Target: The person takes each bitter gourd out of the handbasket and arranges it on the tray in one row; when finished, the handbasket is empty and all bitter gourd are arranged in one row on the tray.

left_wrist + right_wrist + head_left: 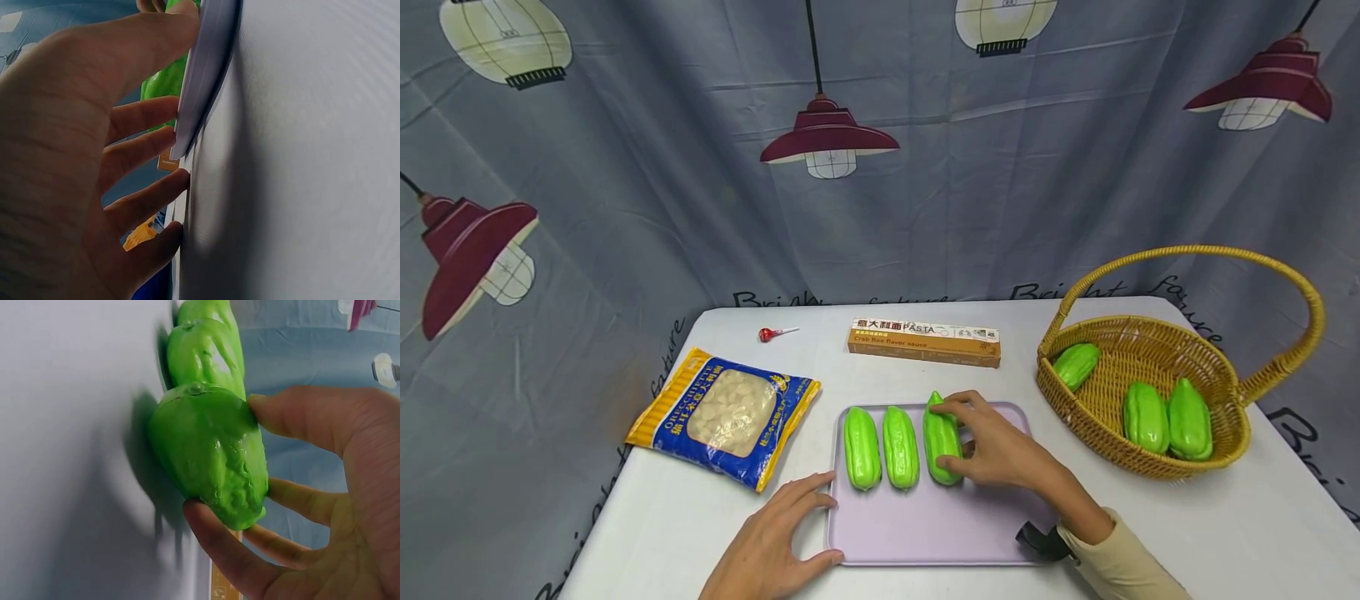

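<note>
Three glossy green ridged gourds lie side by side on a lilac tray (925, 533): the left gourd (862, 448), the middle gourd (900, 448) and the right gourd (940, 442). My right hand (1000, 442) holds the right gourd, thumb near its lower end and fingers near its pointed tip. In the right wrist view, thumb and fingers span this gourd (209, 450), its underside partly hidden. At the tray's left edge, my left hand (782, 533) touches the rim with spread fingers. The left wrist view shows its thumb over the tray's rim (209, 69).
A wicker basket (1097, 408) with a tall handle stands at right, holding three more green gourds (1189, 421). Behind the tray lies a pasta box (925, 342). A blue-and-yellow pasta bag (722, 417) and a red lollipop (766, 334) are on the left.
</note>
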A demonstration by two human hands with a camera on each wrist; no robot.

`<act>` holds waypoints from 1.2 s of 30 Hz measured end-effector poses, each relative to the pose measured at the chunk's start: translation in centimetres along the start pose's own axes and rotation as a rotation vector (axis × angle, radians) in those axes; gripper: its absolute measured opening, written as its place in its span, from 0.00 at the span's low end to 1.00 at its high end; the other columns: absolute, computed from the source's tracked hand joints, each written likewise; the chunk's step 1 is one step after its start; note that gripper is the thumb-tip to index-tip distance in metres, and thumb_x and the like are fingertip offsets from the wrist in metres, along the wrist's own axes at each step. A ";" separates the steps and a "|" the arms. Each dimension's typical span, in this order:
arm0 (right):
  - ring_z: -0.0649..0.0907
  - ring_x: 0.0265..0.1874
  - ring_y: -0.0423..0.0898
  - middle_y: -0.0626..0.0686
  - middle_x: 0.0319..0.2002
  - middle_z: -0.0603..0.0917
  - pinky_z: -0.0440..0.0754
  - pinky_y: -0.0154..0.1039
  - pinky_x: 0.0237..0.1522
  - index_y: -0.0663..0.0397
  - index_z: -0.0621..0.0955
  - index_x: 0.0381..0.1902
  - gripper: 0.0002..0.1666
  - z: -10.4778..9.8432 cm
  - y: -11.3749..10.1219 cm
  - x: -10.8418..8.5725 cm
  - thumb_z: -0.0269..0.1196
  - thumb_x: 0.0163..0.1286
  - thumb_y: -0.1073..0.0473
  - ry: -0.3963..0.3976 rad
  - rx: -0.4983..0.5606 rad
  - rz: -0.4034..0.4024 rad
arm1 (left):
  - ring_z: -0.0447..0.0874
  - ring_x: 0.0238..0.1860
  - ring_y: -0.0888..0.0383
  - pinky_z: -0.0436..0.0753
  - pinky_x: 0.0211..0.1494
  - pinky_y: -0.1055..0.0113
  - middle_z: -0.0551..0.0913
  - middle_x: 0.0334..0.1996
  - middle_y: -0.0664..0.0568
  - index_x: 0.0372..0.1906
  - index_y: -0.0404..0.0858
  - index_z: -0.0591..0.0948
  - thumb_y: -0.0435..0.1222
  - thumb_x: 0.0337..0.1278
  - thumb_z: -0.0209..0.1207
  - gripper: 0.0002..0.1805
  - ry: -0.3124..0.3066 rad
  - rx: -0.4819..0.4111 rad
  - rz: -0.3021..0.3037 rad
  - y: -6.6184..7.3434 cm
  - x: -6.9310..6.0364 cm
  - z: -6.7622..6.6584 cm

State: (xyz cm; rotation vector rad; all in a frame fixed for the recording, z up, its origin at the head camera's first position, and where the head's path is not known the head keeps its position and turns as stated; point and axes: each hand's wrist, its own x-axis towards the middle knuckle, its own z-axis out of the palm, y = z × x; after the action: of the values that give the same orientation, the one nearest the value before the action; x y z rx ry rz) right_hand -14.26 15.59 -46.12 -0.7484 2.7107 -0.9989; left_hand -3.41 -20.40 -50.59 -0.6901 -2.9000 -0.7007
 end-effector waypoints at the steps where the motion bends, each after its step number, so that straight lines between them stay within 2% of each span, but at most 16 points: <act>1: 0.85 0.37 0.38 0.64 0.70 0.73 0.87 0.29 0.38 0.51 0.77 0.74 0.43 0.1 0.0 0.0 0.80 0.63 0.52 -0.001 0.002 -0.002 | 0.78 0.72 0.56 0.84 0.72 0.53 0.77 0.74 0.63 0.55 0.58 0.85 0.65 0.55 0.74 0.27 0.003 -0.001 0.002 0.0 0.0 0.0; 7: 0.85 0.39 0.38 0.62 0.70 0.74 0.86 0.31 0.40 0.50 0.77 0.74 0.43 0.5 -0.2 0.2 0.80 0.64 0.47 0.004 -0.008 -0.004 | 0.78 0.72 0.57 0.84 0.72 0.54 0.77 0.74 0.63 0.55 0.58 0.85 0.64 0.55 0.74 0.27 0.005 0.002 0.006 0.0 0.0 0.0; 11: 0.85 0.45 0.42 0.60 0.69 0.77 0.86 0.35 0.44 0.50 0.78 0.73 0.43 0.8 -0.2 0.2 0.79 0.65 0.43 0.029 -0.046 -0.020 | 0.78 0.72 0.57 0.84 0.72 0.55 0.77 0.74 0.62 0.56 0.57 0.85 0.63 0.53 0.76 0.28 0.025 0.016 0.026 -0.1 0.0 0.0; 14: 0.85 0.48 0.45 0.60 0.68 0.78 0.87 0.37 0.46 0.51 0.78 0.73 0.44 1.0 -0.3 0.3 0.79 0.65 0.43 0.038 -0.040 -0.033 | 0.78 0.72 0.57 0.84 0.72 0.55 0.77 0.74 0.62 0.56 0.57 0.85 0.63 0.52 0.76 0.29 0.035 0.019 0.036 -0.1 0.0 0.0; 19: 0.86 0.47 0.45 0.60 0.69 0.77 0.88 0.41 0.48 0.51 0.76 0.75 0.46 1.5 -0.5 0.3 0.79 0.65 0.42 0.040 -0.025 -0.029 | 0.78 0.72 0.58 0.84 0.72 0.55 0.77 0.74 0.64 0.56 0.58 0.84 0.64 0.54 0.75 0.28 0.019 0.010 0.021 -0.1 0.0 0.1; 24: 0.86 0.53 0.51 0.60 0.68 0.78 0.89 0.49 0.54 0.51 0.74 0.78 0.49 1.7 -0.6 0.3 0.79 0.65 0.41 0.051 -0.032 -0.022 | 0.78 0.72 0.57 0.83 0.72 0.54 0.76 0.75 0.64 0.56 0.58 0.85 0.64 0.54 0.75 0.28 0.009 0.004 0.012 -0.1 0.0 0.1; 29: 0.84 0.59 0.53 0.58 0.69 0.79 0.89 0.51 0.57 0.51 0.72 0.79 0.51 1.8 -0.7 0.3 0.78 0.66 0.40 0.052 -0.056 -0.040 | 0.77 0.72 0.58 0.83 0.73 0.54 0.76 0.75 0.64 0.56 0.58 0.85 0.64 0.54 0.75 0.28 0.013 0.002 0.014 -0.1 0.0 0.1; 36: 0.83 0.62 0.55 0.58 0.69 0.79 0.87 0.56 0.61 0.51 0.71 0.80 0.52 1.9 -0.9 0.2 0.78 0.65 0.39 0.056 -0.068 -0.034 | 0.77 0.72 0.57 0.83 0.73 0.54 0.76 0.75 0.63 0.56 0.58 0.85 0.63 0.53 0.76 0.28 0.018 0.002 0.015 -0.1 0.0 0.1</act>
State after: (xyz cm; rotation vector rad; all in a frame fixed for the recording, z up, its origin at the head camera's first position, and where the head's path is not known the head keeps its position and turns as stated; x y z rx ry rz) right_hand -13.49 13.84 -47.03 -0.7923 2.8018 -0.9535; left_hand -3.41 -20.44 -50.70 -0.7011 -2.8759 -0.6990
